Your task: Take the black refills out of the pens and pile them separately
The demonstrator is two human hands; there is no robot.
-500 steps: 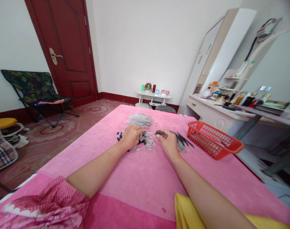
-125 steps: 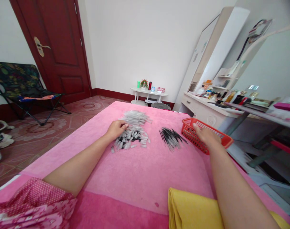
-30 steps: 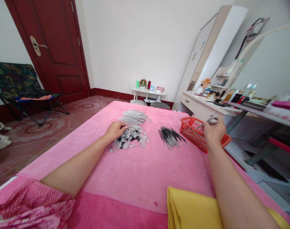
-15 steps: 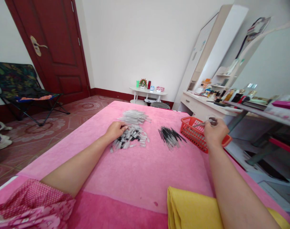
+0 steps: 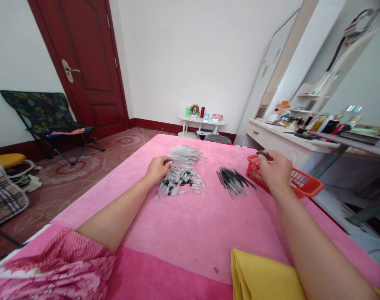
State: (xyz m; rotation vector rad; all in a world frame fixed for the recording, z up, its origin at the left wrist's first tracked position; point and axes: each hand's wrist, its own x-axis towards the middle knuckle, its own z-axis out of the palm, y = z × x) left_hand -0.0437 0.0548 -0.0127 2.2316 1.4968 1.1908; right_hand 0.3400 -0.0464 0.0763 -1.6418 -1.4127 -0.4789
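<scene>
My left hand (image 5: 159,169) rests at the left edge of two piles, fingers curled together; what they hold, if anything, is hidden. Clear pen barrels (image 5: 186,154) lie heaped just beyond its fingertips. Nearer me, clear and black pen caps (image 5: 180,179) are scattered beside the hand. My right hand (image 5: 276,170) is raised in front of the red plastic basket (image 5: 304,183), fingers pinched on a small dark-ended piece that looks like a pen. The hand hides part of the basket. Black pen refills (image 5: 233,181) lie in a loose bundle left of the basket.
A pink cloth (image 5: 177,233) covers the table. Folded yellow cloth (image 5: 264,275) lies at the near right, under my right forearm. Beyond the table stand a small white side table (image 5: 202,121), a folding chair (image 5: 52,121) and a dressing table (image 5: 277,135) with bottles.
My right hand has moved left relative to the basket, and its held piece has turned so less of it shows. The left hand stays by the piles. The view has swung left.
</scene>
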